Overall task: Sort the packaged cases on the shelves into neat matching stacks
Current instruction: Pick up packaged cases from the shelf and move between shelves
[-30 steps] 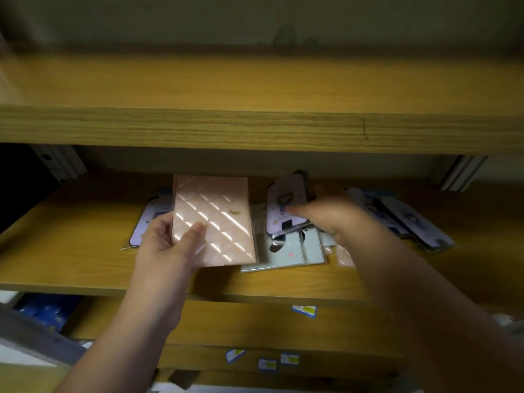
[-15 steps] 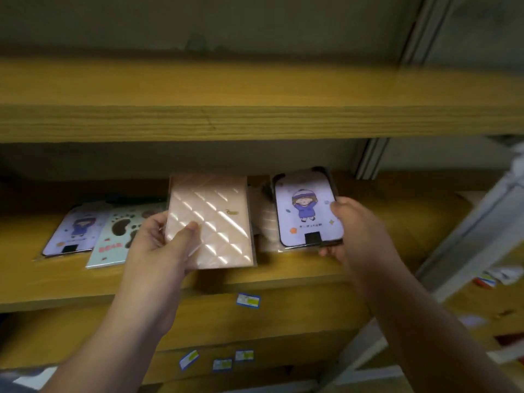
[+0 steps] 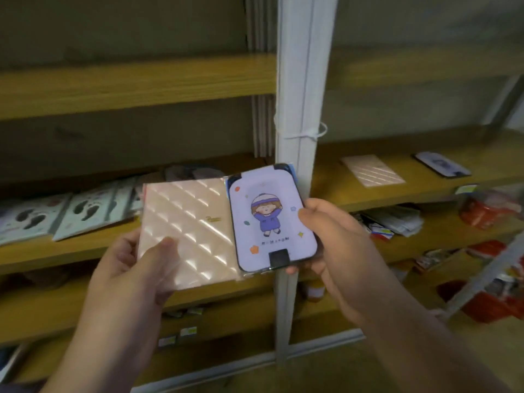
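- Holding a pink quilted case [image 3: 187, 231] at lower centre of the frame, the left hand [image 3: 136, 268] has its thumb laid flat across the glossy front near the lower left corner, with the fingers curled under the left edge and mostly hidden behind the pack.
- Just right of it, the right hand [image 3: 334, 245] grips a lilac cartoon case [image 3: 269, 222] printed with a small figure in a purple coat; the thumb tip presses on the right edge, and the fingers wrap beneath, one fingertip showing at the bottom right corner.
- The lilac case overlaps the right edge of the pink one, and both are held in the air in front of the shelving, tilted towards the camera.
- A white upright post [image 3: 300, 95] runs down the middle of the frame behind the two cases, with a white tie looped around it.
- At left centre, on a wooden shelf [image 3: 56, 253], lie several pale cases with dark footprint shapes [image 3: 85, 211], side by side and partly overlapping.
- At right centre, on the shelf beyond the post, a second pink quilted case [image 3: 373, 170] lies flat, and well apart from it, nearer the right edge, lies a dark-rimmed case [image 3: 442, 164] whose print is too blurred to tell.
- Lower right of the frame holds blurred red packages [image 3: 487, 208] on the shelves below.
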Action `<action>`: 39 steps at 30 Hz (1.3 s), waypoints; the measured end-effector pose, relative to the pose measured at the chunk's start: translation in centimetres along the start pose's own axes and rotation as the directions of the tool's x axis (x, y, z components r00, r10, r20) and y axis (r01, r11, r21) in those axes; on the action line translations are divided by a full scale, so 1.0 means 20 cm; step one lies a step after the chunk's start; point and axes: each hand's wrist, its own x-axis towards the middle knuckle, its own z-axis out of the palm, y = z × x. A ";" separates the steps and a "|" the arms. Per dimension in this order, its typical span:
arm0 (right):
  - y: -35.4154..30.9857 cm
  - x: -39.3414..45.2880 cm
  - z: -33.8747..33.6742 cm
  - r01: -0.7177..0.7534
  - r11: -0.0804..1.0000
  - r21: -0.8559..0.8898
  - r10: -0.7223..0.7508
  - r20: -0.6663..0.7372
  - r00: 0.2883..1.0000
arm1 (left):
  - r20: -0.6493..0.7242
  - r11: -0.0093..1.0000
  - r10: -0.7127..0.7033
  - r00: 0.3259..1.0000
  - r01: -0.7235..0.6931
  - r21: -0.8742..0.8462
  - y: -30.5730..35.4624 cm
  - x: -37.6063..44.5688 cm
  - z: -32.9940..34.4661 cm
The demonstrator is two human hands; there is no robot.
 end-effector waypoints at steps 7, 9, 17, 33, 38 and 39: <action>-0.12 -0.16 -0.55 -0.034 0.994 0.102 0.037 -0.031 0.999 | 0.031 1.000 -0.015 0.999 0.015 0.000 -0.08 -0.36 0.46; -0.15 -0.16 -0.69 -0.036 0.989 0.141 0.042 -0.040 0.998 | 0.045 0.999 -0.038 0.998 0.036 0.030 -0.10 -0.41 0.60; -0.18 -0.06 -1.19 -0.031 0.996 0.086 0.047 -0.185 0.982 | 0.148 0.990 -0.124 0.981 0.113 0.080 -0.26 -0.37 1.12; -0.34 0.63 -1.87 -0.015 0.999 0.039 0.026 -0.293 0.956 | 0.216 0.942 -0.171 0.961 0.095 0.323 -0.74 0.46 2.12; -0.36 0.77 -1.98 -0.061 0.992 0.114 0.090 -0.266 0.960 | 0.229 0.827 -0.095 0.969 -0.052 0.560 -0.80 0.67 2.27; -0.36 0.80 -2.01 -0.061 0.991 0.115 0.089 -0.257 0.962 | 0.241 0.770 -0.058 0.969 -0.110 0.629 -0.81 0.70 2.28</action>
